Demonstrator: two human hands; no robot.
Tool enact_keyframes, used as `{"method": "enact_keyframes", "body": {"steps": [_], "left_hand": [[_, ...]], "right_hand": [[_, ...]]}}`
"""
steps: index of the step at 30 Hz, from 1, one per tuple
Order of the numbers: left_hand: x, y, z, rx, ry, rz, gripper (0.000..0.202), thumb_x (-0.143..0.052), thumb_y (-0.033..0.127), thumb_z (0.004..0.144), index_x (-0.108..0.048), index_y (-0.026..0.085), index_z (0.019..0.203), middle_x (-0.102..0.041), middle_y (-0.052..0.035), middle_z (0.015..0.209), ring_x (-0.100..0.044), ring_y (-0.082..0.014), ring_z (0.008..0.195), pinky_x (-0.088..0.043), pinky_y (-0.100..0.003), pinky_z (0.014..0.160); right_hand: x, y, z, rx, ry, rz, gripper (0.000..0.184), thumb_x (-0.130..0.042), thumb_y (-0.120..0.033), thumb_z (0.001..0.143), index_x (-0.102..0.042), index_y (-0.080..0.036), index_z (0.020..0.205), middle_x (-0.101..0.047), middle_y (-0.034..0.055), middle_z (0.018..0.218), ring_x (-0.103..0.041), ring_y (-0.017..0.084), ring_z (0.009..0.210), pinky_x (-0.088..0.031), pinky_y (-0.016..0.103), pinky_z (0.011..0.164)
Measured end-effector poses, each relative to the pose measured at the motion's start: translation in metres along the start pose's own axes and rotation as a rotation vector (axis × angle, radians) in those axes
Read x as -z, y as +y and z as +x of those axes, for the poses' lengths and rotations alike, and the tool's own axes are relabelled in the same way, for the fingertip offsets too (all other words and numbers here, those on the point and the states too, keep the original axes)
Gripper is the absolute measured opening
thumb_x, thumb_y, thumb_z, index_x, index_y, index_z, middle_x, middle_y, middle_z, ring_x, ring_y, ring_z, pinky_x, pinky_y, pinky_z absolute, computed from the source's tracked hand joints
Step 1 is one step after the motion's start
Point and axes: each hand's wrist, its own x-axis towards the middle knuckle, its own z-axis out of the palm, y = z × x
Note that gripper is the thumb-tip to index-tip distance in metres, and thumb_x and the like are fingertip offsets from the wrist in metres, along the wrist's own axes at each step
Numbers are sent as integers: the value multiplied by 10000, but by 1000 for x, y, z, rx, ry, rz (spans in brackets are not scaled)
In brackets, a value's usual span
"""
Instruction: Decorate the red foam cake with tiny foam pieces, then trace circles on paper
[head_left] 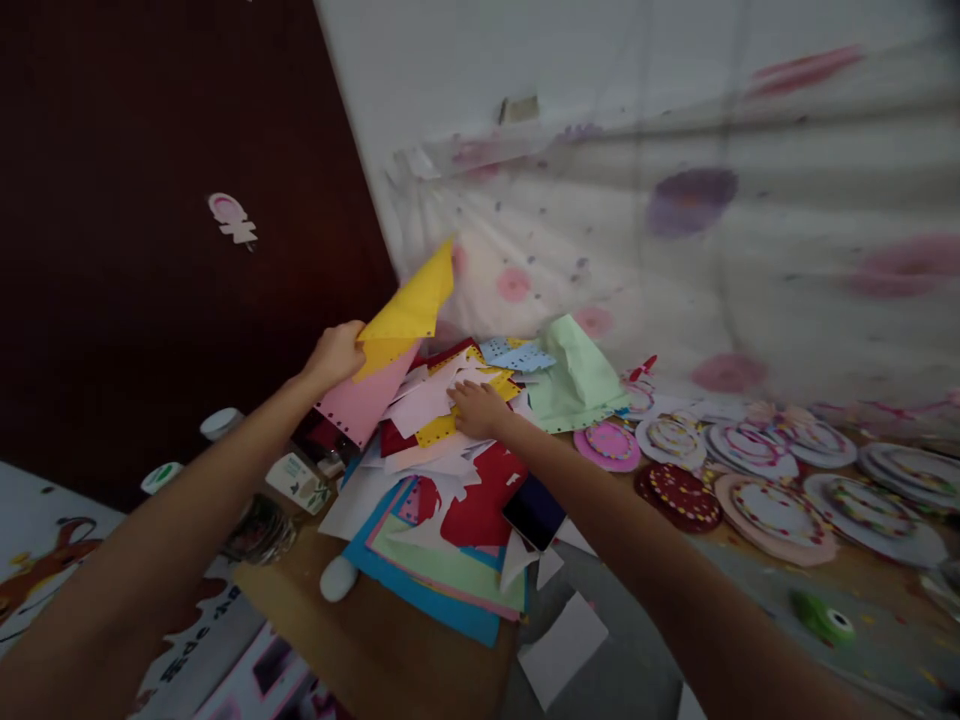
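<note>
My left hand [337, 357] is closed on the edge of a yellow sheet [407, 305] with dark dots along its border, lifted and folded over. A pink dotted sheet [369, 395] hangs just below it, and whether the hand grips that too is unclear. My right hand [480, 410] lies on the heap of paper scraps, its fingers spread over white scraps [424, 400] and a yellow dotted strip [439, 430]. Under and around it are red paper [484, 500], a pale green sheet [574, 385] and light blue pieces [517, 354].
A phone [534, 512] lies beside my right forearm. Several decorated paper discs [679, 495] line the table to the right, near a green object with an eye [821, 615]. Bottles and jars [296, 483] and a white rounded object [338, 578] stand at left. A plastic-covered wall [555, 230] rises behind.
</note>
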Motion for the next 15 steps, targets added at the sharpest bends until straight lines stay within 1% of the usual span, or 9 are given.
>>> {"method": "enact_keyframes", "body": {"steps": [3,5,7,9,11,13,14,15], "left_hand": [[27,-4,-5,8,120,27,293,-588,341,975,-616,149,1194,-669,-84,1139,-668,-216,988,-566,-427,860],[43,-6,-9,3,190,42,277,-501,273,1010,-601,114,1214,-682,-112,1134,-663,-228,1013,-541,-430,885],[53,-7,-12,6,246,56,300,-414,179,1015,-577,61,1238,-689,-163,1141,-656,-257,1042,-511,-435,899],[57,-7,-12,14,280,64,323,-398,134,987,-563,22,1242,-694,-211,1133,-660,-291,1038,-491,-447,896],[56,-6,-10,13,287,64,329,-423,148,966,-570,30,1236,-705,-224,1114,-671,-311,1012,-486,-449,884],[51,-4,-8,-1,275,52,331,-446,193,961,-590,65,1230,-715,-211,1114,-678,-315,1006,-486,-424,874],[47,-3,-6,-11,267,42,330,-456,215,960,-603,88,1227,-719,-197,1122,-679,-312,1012,-487,-402,868],[44,-3,-4,-18,258,30,325,-466,225,954,-617,109,1218,-723,-180,1127,-680,-305,1019,-488,-377,860]], "right_hand": [[-8,-1,1,17,-9,-144,370,-617,-367,951,-583,-175,1265,-594,102,1296,-614,247,1120,-531,477,938],[-8,3,-2,29,3,-216,362,-614,-366,953,-588,-176,1259,-596,102,1292,-615,245,1116,-532,474,938],[-5,7,-7,58,22,-261,356,-616,-363,952,-592,-171,1251,-600,103,1285,-617,244,1114,-530,473,940],[1,13,-13,107,53,-275,343,-621,-361,949,-603,-163,1228,-609,100,1268,-618,243,1112,-525,475,945],[11,18,-17,156,108,-257,291,-619,-335,950,-623,-156,1180,-626,89,1229,-613,240,1114,-506,481,963],[25,24,-20,190,191,-208,198,-584,-245,961,-648,-149,1122,-652,91,1157,-601,243,1108,-473,473,985],[32,26,-20,197,243,-173,181,-551,-186,962,-658,-146,1102,-663,101,1119,-595,247,1097,-457,462,986],[40,29,-20,195,301,-131,205,-511,-132,957,-665,-145,1091,-671,115,1084,-590,253,1079,-444,449,977]]}}
